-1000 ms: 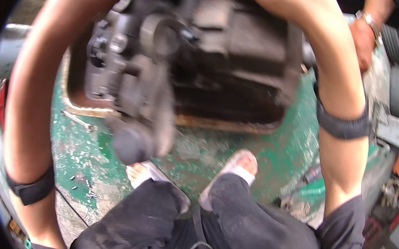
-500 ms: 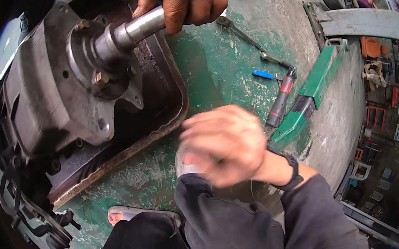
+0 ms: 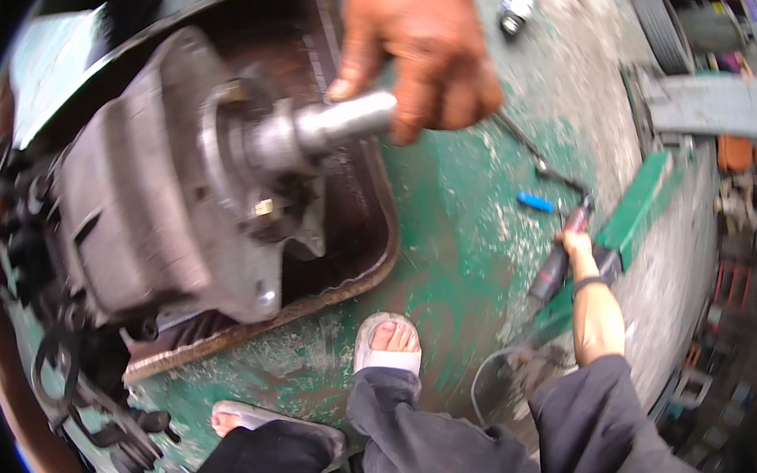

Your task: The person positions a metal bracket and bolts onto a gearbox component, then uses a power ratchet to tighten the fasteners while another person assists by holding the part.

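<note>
My right hand reaches far out to the right, its fingers closed round the middle of a grey and red cordless ratchet lying on the floor. My left hand is out of view. In front of me, a grey cast-metal gearbox housing rests over a rusty drip tray. A shiny metal shaft sticks out of its flanged end. Another person's hand holds the shaft's end from above.
Beside the ratchet lie a blue-handled tool, a long breaker bar and a green lift arm. A spray can stands out farther back, near tires. Another bare arm shows at the left rim.
My right hand has swung from in front of my knees out to the right, onto the cordless ratchet. The view has shifted, and the other person's hand stays on the shaft.
</note>
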A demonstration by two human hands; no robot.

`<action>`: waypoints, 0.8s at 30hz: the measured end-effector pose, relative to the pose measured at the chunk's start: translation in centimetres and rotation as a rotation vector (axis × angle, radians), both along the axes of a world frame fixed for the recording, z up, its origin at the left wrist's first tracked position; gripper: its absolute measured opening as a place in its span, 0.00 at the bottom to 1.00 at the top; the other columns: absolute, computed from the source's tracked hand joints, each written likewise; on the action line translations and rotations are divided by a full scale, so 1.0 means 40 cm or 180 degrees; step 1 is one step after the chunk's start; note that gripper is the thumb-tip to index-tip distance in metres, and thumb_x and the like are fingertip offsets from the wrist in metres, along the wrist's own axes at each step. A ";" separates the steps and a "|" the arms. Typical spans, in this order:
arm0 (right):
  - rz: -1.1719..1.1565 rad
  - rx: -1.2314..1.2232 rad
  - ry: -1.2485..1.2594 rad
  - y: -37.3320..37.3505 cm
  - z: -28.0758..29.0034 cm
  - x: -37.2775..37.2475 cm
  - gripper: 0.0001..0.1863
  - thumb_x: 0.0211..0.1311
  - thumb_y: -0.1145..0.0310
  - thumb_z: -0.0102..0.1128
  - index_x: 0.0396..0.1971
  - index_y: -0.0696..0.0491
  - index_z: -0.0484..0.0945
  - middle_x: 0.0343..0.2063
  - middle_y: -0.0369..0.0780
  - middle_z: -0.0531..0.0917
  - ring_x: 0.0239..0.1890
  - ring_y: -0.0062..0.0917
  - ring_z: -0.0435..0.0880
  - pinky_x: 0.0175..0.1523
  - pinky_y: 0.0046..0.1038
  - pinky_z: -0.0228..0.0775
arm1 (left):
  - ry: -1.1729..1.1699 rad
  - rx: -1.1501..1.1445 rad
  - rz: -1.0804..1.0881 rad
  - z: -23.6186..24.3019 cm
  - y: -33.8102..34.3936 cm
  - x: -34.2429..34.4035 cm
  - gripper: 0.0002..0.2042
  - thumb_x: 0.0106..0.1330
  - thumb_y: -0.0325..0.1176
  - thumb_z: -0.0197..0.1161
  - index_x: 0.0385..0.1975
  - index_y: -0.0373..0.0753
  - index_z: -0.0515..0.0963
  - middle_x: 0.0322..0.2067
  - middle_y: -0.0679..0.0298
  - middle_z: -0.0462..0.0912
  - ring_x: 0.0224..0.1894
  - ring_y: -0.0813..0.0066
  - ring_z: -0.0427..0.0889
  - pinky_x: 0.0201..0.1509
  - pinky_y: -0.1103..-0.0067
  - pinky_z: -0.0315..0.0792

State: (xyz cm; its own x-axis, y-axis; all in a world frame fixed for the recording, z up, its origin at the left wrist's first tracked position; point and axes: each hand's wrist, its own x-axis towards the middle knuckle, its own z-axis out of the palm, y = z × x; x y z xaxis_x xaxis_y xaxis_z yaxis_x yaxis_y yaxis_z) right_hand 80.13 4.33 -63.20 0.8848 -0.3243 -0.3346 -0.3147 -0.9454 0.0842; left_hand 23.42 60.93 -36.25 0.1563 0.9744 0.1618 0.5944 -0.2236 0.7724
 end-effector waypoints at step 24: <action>0.2564 0.5019 0.4485 0.579 0.631 -0.882 0.26 0.43 0.72 0.65 0.47 0.63 0.76 0.45 0.45 0.79 0.51 0.30 0.78 0.62 0.37 0.65 | -0.0092 -0.0846 -0.3034 0.218 -0.311 0.041 0.29 0.50 0.41 0.78 0.50 0.32 0.77 0.38 0.59 0.85 0.37 0.73 0.85 0.41 0.78 0.78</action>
State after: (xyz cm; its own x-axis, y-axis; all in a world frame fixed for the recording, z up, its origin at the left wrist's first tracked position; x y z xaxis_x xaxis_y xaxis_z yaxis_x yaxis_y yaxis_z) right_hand 44.84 27.48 -37.94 -0.2988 0.9304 -0.2124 -0.3877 -0.3217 -0.8639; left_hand 25.06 48.51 -27.55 0.8935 0.4482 -0.0278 0.2360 -0.4160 0.8782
